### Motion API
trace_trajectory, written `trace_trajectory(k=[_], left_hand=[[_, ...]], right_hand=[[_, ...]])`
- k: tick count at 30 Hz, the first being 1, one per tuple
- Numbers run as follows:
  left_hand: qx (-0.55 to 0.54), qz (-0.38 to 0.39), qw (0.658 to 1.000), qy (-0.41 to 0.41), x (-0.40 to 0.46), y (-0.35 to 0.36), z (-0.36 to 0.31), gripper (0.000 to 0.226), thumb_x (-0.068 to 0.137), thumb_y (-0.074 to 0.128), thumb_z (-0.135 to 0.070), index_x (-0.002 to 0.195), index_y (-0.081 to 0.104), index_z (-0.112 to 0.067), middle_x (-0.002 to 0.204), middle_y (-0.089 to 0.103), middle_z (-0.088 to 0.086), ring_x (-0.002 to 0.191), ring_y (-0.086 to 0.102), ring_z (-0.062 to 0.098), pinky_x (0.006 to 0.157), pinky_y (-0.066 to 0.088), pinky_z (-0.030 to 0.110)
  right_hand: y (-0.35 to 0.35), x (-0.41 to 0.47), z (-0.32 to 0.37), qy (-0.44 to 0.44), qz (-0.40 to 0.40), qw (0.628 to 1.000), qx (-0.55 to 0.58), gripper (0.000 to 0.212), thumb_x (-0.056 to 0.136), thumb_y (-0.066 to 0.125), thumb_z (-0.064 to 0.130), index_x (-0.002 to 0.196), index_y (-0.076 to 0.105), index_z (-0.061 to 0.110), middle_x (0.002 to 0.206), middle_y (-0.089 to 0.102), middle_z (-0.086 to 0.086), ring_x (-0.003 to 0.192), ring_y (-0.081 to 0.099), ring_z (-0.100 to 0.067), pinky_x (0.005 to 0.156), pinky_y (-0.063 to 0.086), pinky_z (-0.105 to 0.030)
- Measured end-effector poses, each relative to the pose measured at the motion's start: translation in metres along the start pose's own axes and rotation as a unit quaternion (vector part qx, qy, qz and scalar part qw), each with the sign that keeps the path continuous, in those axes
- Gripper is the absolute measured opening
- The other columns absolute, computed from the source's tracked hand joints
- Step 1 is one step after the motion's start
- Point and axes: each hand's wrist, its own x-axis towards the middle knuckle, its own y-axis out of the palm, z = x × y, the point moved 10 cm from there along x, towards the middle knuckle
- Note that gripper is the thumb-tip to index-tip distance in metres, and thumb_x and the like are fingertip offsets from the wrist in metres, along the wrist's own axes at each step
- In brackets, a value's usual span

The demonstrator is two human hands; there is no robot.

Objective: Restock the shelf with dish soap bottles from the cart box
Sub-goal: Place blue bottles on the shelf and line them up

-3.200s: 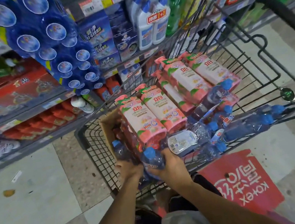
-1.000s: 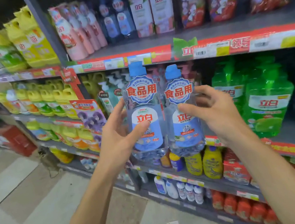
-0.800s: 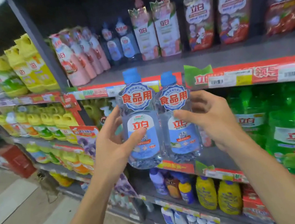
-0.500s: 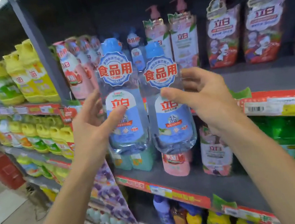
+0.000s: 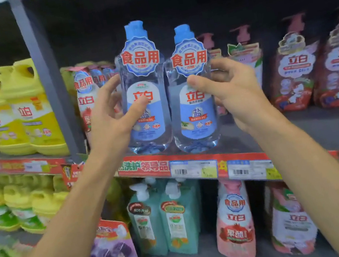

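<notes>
Head view: both hands' fingers clamped on two bottles [image 5: 167, 97]; pink pump bottles [image 5: 243, 55] behind.

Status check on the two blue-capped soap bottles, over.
Left hand grips left bottle. Right hand grips right bottle. Both upright, side by side at the shelf edge. Pump bottles stand behind.

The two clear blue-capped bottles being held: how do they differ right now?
The left bottle sits higher in the frame than the right bottle, its cap topping the other's. The left hand grips the left bottle with the thumb across its label; the right hand grips the right bottle, thumb near its neck tag. Both are upright, side by side, clear with blue caps, blue labels and round neck tags, at the shelf edge.
</notes>
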Motion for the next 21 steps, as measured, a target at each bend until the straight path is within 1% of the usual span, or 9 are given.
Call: trace_trajectory(k=[3, 5, 7, 9, 10, 12, 15, 18, 21], left_hand=[[-0.017, 0.024, 1.0, 0.001, 0.021, -0.007, 0.023, 0.049, 0.085, 0.068, -0.028, 0.128, 0.043, -0.032, 0.113, 0.064, -0.016, 0.109, 0.064, 0.004, 0.087, 0.052, 0.027], [-0.02, 0.04, 0.999, 0.0, 0.03, -0.013, 0.04, 0.051, 0.085, 0.068, -0.035, 0.129, 0.041, -0.034, 0.123, 0.061, -0.01, 0.116, 0.062, 0.009, 0.092, 0.053, 0.033], [-0.018, 0.055, 0.998, -0.002, 0.035, -0.019, 0.054, 0.058, 0.083, 0.068, -0.043, 0.132, 0.041, -0.032, 0.133, 0.057, -0.001, 0.125, 0.056, 0.017, 0.102, 0.05, 0.042], [-0.016, 0.074, 0.997, -0.005, 0.041, -0.022, 0.062, 0.058, 0.083, 0.068, -0.044, 0.133, 0.041, -0.032, 0.133, 0.057, 0.0, 0.127, 0.055, 0.019, 0.104, 0.048, 0.047], [-0.016, 0.082, 0.996, -0.006, 0.044, -0.024, 0.066, 0.058, 0.083, 0.068, -0.043, 0.133, 0.041, -0.031, 0.132, 0.058, 0.0, 0.126, 0.055, 0.018, 0.104, 0.048, 0.047], [-0.022, 0.096, 0.995, -0.008, 0.046, -0.024, 0.073, 0.058, 0.086, 0.067, -0.037, 0.136, 0.04, -0.026, 0.132, 0.058, 0.0, 0.125, 0.056, 0.017, 0.104, 0.047, 0.047], [-0.033, 0.116, 0.993, -0.01, 0.046, -0.02, 0.08, 0.06, 0.086, 0.063, -0.033, 0.139, 0.038, -0.02, 0.138, 0.055, 0.003, 0.128, 0.054, 0.016, 0.107, 0.046, 0.046], [-0.037, 0.122, 0.992, -0.014, 0.046, -0.017, 0.084, 0.064, 0.087, 0.062, -0.034, 0.142, 0.035, -0.015, 0.139, 0.054, 0.003, 0.128, 0.053, 0.014, 0.108, 0.045, 0.043], [-0.034, 0.121, 0.992, -0.02, 0.047, -0.018, 0.093, 0.074, 0.087, 0.063, -0.041, 0.147, 0.032, -0.009, 0.142, 0.052, 0.007, 0.131, 0.051, 0.017, 0.109, 0.044, 0.045]], right_hand=[[0.018, 0.013, -0.009, -0.002, -0.014, 1.0, -0.024, 0.037, 0.078, 0.083, 0.015, 0.11, 0.065, 0.014, 0.101, 0.073, -0.002, 0.087, 0.072, -0.007, 0.067, 0.052, -0.018], [0.027, 0.017, -0.016, -0.001, -0.019, 0.999, -0.041, 0.028, 0.08, 0.082, 0.012, 0.099, 0.063, 0.021, 0.093, 0.072, 0.004, 0.079, 0.071, 0.0, 0.066, 0.052, -0.016], [0.033, 0.019, -0.022, 0.002, -0.029, 0.998, -0.05, 0.032, 0.08, 0.082, 0.014, 0.107, 0.064, 0.018, 0.097, 0.074, 0.002, 0.083, 0.072, -0.004, 0.068, 0.053, -0.018], [0.037, 0.019, -0.029, 0.005, -0.042, 0.997, -0.057, 0.046, 0.08, 0.082, 0.017, 0.121, 0.062, 0.008, 0.106, 0.074, -0.005, 0.091, 0.073, -0.012, 0.069, 0.053, -0.021], [0.039, 0.018, -0.032, 0.01, -0.046, 0.997, -0.056, 0.049, 0.08, 0.082, 0.017, 0.123, 0.061, 0.006, 0.105, 0.074, -0.005, 0.091, 0.073, -0.013, 0.066, 0.053, -0.02], [0.042, 0.017, -0.036, 0.018, -0.049, 0.997, -0.06, 0.041, 0.082, 0.08, 0.014, 0.118, 0.063, 0.009, 0.099, 0.074, -0.002, 0.083, 0.072, -0.009, 0.06, 0.05, -0.016], [0.039, 0.015, -0.038, 0.019, -0.058, 0.996, -0.066, 0.033, 0.081, 0.081, 0.016, 0.11, 0.066, 0.017, 0.099, 0.074, -0.002, 0.088, 0.073, -0.011, 0.064, 0.052, -0.018], [0.037, 0.015, -0.036, 0.012, -0.064, 0.994, -0.089, 0.037, 0.08, 0.082, 0.02, 0.113, 0.067, 0.017, 0.107, 0.075, -0.007, 0.099, 0.072, -0.02, 0.073, 0.053, -0.025], [0.036, 0.01, -0.037, 0.006, -0.064, 0.993, -0.098, 0.045, 0.081, 0.082, 0.02, 0.12, 0.06, 0.016, 0.105, 0.075, -0.009, 0.098, 0.073, -0.022, 0.075, 0.055, -0.029]])
